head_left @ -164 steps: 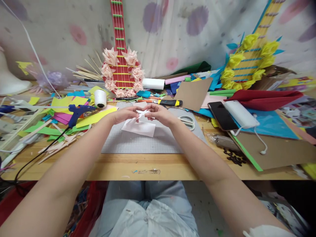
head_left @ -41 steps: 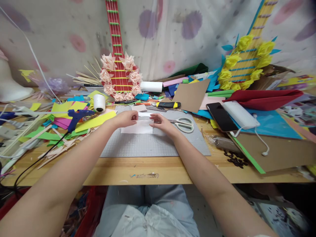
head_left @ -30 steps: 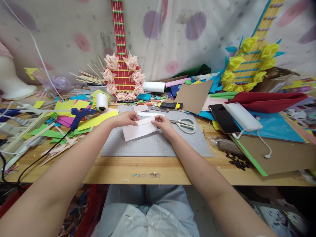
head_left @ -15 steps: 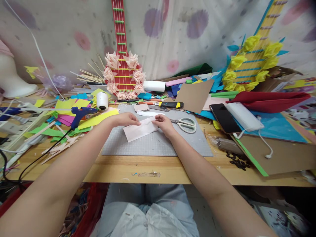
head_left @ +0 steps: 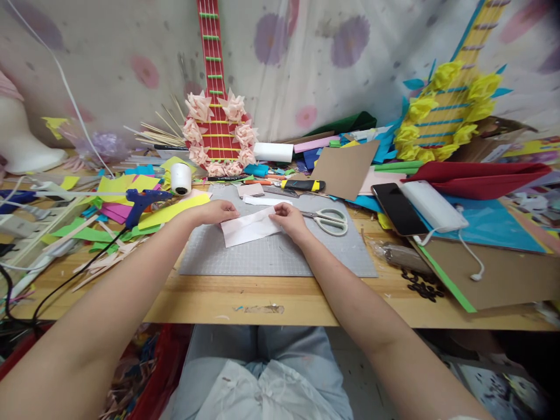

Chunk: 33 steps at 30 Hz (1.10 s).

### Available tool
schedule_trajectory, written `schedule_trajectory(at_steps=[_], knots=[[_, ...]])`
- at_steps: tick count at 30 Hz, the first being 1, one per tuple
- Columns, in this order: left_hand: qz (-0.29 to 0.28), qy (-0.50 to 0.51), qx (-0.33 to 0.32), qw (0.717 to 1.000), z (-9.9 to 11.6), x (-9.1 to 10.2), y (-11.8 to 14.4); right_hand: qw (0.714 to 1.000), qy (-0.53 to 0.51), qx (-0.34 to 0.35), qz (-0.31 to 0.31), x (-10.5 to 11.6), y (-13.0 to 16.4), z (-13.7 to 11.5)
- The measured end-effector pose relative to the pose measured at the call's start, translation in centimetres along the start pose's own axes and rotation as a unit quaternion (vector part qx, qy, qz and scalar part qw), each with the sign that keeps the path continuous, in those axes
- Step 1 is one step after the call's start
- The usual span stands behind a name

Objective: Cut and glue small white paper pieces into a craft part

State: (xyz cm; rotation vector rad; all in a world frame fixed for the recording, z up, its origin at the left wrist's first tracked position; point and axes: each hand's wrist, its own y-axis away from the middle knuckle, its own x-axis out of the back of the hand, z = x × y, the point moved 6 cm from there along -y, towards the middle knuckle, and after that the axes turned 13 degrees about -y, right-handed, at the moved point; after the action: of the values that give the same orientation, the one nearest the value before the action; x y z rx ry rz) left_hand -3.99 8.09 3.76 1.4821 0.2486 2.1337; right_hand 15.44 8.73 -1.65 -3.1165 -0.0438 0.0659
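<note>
1. Head view, the work: the left hand (head_left: 217, 212) and right hand (head_left: 289, 219) each pinch an upper end of a pale pink paper (head_left: 250, 227), fingers closed on its edge. The paper is lifted slightly at the top, its lower part resting on the grey mat (head_left: 280, 251).
2. Head view, progress: the paper appears folded over along its upper edge, so a first fold looks made or in the making. No cut or glue shows on it, and the scissors (head_left: 328, 220) lie just beside the right hand, untouched.
3. Head view, surface: the wooden table (head_left: 271, 300) is crowded with coloured paper scraps, a blue glue gun (head_left: 142, 201), a phone (head_left: 396, 208) and cardboard (head_left: 343, 169).
4. Head view, room: a flower-print cloth hangs behind, with a red paper guitar (head_left: 216, 131) and a yellow one (head_left: 441, 119) leaning against it.
</note>
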Motion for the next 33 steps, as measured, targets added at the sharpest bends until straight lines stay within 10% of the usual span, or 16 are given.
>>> schedule_trajectory(at_steps=[11, 33], knots=[[0.221, -0.162, -0.028, 0.961, -2.2, 0.7, 0.3, 0.996, 0.076, 0.038, 0.027, 0.4, 0.2, 0.1], [0.071, -0.078, 0.075, 0.992, -5.0, -0.3, -0.8, 0.99, 0.128, 0.059, 0.007, -0.1, 0.8, -0.5]])
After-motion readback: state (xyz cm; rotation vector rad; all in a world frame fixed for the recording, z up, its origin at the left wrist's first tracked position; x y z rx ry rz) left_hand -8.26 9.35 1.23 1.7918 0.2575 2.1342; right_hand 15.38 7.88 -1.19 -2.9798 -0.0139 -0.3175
